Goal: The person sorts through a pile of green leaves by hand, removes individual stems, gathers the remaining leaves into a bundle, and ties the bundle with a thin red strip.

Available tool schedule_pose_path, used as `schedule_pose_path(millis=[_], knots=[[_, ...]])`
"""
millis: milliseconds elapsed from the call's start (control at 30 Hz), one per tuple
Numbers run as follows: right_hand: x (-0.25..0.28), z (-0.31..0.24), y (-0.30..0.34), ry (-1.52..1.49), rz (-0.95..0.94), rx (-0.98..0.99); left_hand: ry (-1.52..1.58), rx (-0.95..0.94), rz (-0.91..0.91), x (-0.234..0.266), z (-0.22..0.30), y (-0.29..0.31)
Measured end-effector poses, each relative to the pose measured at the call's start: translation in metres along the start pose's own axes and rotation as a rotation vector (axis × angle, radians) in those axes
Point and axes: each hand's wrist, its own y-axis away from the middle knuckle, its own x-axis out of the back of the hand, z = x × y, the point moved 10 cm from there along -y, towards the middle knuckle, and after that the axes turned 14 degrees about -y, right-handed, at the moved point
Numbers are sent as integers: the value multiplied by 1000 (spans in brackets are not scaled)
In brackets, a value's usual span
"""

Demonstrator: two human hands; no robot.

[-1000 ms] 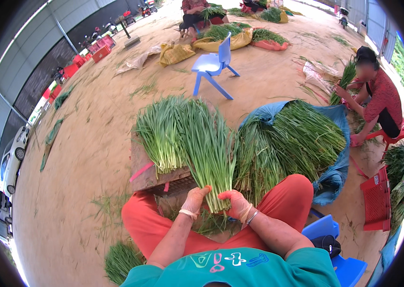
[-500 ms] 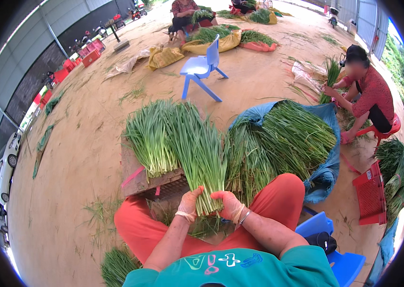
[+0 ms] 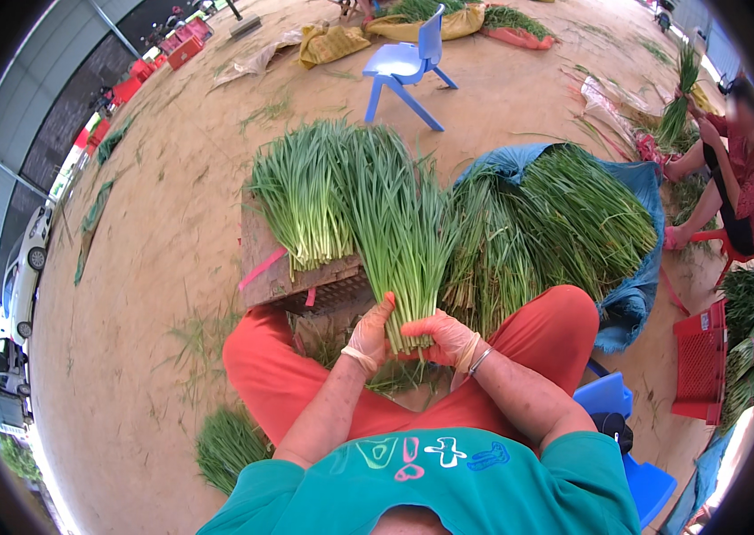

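Note:
A thick bunch of garlic chives point(image 3: 402, 254) has its pale cut ends toward me and its green leaves pointing away. My left hand point(image 3: 371, 333), in a thin translucent glove, is closed on the left side of the stem ends. On the opposite side, my gloved right hand point(image 3: 446, 337) grips the same ends, fingers partly hidden beneath. The leaves rest against a stack of trimmed chives point(image 3: 301, 209) on a worn board point(image 3: 263, 278). Beside the bunch to the right, a blue sack point(image 3: 631, 308) lies spread under a heap of loose chives point(image 3: 564, 214).
A dark crate point(image 3: 332, 299) supports the board. A blue chair point(image 3: 399, 64) stands beyond. At right, a seated co-worker point(image 3: 742, 178) holds chives near a red basket point(image 3: 700, 361). More chives point(image 3: 232, 446) lie by my left knee. Yellow sacks point(image 3: 332, 45) lie farther off.
The view has tilted downward, so the scene sits higher in the picture. Both hands still hold the bunch, with my right fingers now reaching further under the stem ends.

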Motion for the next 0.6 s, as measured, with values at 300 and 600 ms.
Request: schedule_pose_path(millis=[300,600], knots=[[3,-9,-2,59,20,88,-361,-94,44,36,-8,-15],[6,-21,-6,275,128,303,-752,-616,525,4,80,35]])
